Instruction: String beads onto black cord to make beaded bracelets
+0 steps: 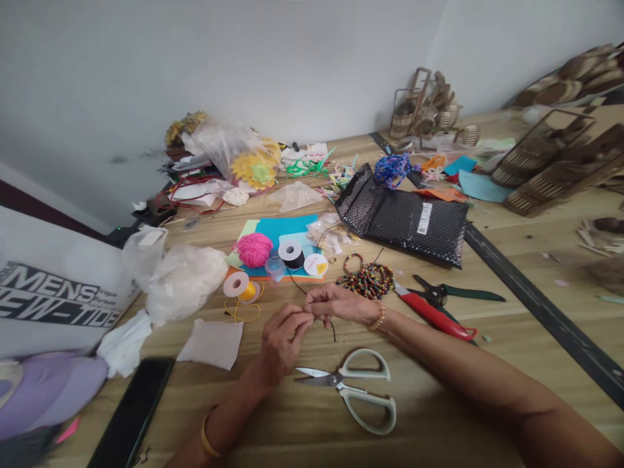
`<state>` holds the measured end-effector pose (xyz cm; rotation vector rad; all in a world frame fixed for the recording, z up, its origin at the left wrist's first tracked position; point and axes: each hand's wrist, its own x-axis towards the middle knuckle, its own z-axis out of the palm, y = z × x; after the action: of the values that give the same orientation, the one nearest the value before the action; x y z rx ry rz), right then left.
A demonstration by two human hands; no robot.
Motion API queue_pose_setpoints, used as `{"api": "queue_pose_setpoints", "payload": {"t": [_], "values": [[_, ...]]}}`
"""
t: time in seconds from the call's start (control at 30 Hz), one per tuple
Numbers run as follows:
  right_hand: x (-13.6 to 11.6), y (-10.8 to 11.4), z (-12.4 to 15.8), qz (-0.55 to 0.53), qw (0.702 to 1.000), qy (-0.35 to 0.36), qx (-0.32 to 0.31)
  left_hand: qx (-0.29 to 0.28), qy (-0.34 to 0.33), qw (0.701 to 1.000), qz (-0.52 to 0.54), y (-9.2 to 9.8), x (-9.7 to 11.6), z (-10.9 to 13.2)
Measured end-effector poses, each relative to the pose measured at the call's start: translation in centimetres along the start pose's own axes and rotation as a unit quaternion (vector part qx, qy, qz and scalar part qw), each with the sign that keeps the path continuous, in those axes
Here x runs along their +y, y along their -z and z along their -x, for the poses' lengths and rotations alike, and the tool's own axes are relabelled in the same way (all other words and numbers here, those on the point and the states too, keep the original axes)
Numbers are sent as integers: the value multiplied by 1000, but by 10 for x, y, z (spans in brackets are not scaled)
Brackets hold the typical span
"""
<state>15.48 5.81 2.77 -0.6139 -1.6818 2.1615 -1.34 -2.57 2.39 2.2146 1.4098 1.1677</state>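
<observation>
Both hands meet over the desk, fingertips together. Left forearm comes up from the bottom edge, slanting right, gold bangle near the wrist; left hand has bent knuckles, fingers pointing at the right hand's tips. Left grip: fingers curled in, contact hidden, can't tell if closed on anything. Right forearm reaches in long from lower right, wrist about straight, beaded bracelet on it; right hand back up, fingers pointing left. Right grip: pinched on black cord. Cord runs from black spool, beyond the hands, into the fingers; short tail hangs below right hand. Scissors lie spread, just nearer than the hands. Bead strings piled just beyond right wrist.
</observation>
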Motion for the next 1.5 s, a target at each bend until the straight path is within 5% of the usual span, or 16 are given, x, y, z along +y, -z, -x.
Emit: {"api": "queue_pose_setpoints", "payload": {"t": [0.17,0.47,1.1,1.5], "values": [[-1,0,0,3,1000,4,0,13,11,999,35,2,4,-4],[-19,6,7,42,999,11,1,54,170,975,131,9,9,-10],[-8,16,3,61,998,14,3,117,250,922,272,11,13,-16],[-25,1,9,61,992,97,51,62,248,924,285,20,18,-26]]}}
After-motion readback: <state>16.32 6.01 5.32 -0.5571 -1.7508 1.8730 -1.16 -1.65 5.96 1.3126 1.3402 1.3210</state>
